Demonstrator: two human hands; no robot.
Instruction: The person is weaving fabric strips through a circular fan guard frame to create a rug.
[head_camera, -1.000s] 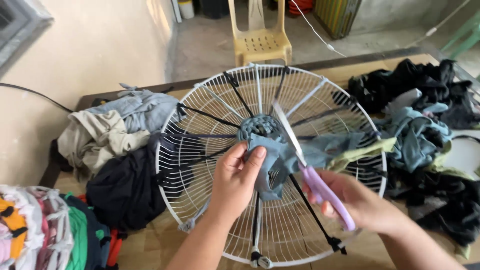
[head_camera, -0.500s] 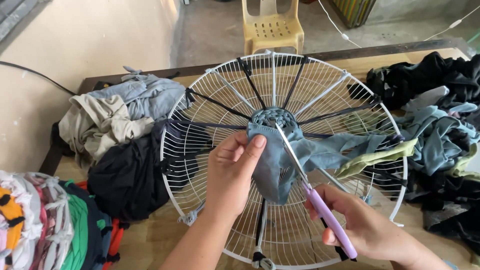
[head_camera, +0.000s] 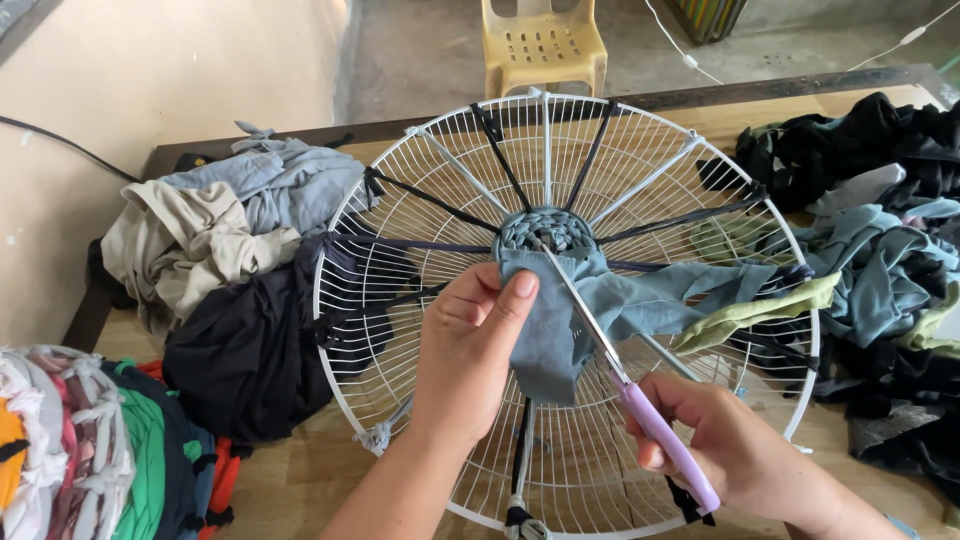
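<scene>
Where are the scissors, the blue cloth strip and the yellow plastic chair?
scissors (head_camera: 640, 415), head view, on the purple handle.
blue cloth strip (head_camera: 545, 335), head view, on its wide middle.
yellow plastic chair (head_camera: 543, 45), head view, on the seat.

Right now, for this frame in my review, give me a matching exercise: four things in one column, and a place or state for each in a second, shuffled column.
Things:
1. purple-handled scissors
2. blue-grey fabric strip
3. yellow plastic chair
4. black cloth heap

Places or states:
A. on the floor beyond the table
B. pinched by the left hand
C. on the table, left of the white wire fan guard
D. held in the right hand, blades open at the fabric

Pairs: 1-D, 2-B, 3-A, 4-C
</scene>
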